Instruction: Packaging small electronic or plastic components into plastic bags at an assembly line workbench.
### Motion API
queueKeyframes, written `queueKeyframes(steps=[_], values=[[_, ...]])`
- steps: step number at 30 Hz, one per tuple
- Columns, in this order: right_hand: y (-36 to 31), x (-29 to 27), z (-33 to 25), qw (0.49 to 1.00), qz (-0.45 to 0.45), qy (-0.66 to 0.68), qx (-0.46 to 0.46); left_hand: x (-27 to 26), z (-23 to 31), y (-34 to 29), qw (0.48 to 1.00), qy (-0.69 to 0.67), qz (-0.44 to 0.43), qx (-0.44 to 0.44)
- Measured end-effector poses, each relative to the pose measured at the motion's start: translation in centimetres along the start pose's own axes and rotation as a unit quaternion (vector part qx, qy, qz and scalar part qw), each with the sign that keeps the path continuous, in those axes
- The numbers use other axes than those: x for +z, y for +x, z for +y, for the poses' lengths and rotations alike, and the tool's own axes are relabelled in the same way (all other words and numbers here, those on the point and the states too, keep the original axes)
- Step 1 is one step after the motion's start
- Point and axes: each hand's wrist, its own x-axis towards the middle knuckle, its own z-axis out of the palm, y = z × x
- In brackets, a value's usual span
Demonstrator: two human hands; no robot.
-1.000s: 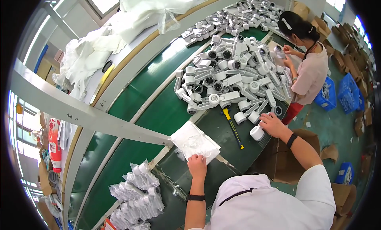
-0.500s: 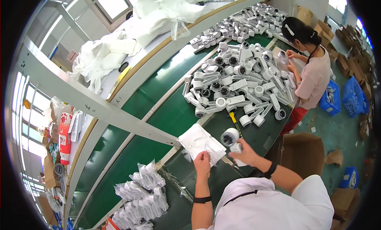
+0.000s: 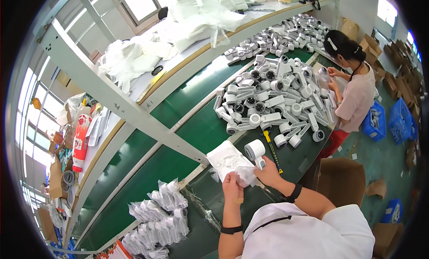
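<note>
My right hand (image 3: 268, 171) grips a white handheld device with a round head (image 3: 255, 149) by its handle, head upward. My left hand (image 3: 233, 186) has its fingers closed on the edge of a clear plastic bag (image 3: 245, 175). Under that bag lies a stack of white plastic bags (image 3: 227, 157) on the dark green bench. The device's handle is close to the bag, partly hidden by my right hand. Beyond my hands spreads a large heap of similar white devices (image 3: 279, 95), some with dark round ends.
Bagged devices (image 3: 156, 223) lie in rows at the near left. A yellow-and-black tool (image 3: 271, 151) rests by the heap. A metal post (image 3: 147, 127) slants across the bench. A co-worker (image 3: 355, 89) works at the right; an open carton (image 3: 342, 178) stands near my right arm.
My right hand has moved slightly left with the device, toward the bag and my left hand. The device's round head now faces another way. The whole view has shifted a little.
</note>
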Motion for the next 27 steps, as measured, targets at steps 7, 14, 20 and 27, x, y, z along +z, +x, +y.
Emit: queueKeyframes(steps=[7, 14, 20, 27], values=[[0.2, -1.4, -1.9, 0.998, 0.006, -0.067, 0.007, 2.1, -0.1, -1.3, 0.972, 0.235, -0.008, 0.007], [-3.3, -7.3, -4.0, 0.985, -0.12, -0.078, -0.096, 0.6, -1.2, -0.1, 0.97, 0.222, 0.093, 0.027], [-5.5, -10.9, -6.2, 0.91, -0.396, -0.123, -0.031, 2.9, -1.3, -0.5, 0.964, 0.262, 0.03, -0.019], [-2.1, -9.5, -4.6, 0.886, -0.447, -0.12, 0.028, 1.8, 0.2, -0.4, 0.938, 0.324, -0.112, -0.054]])
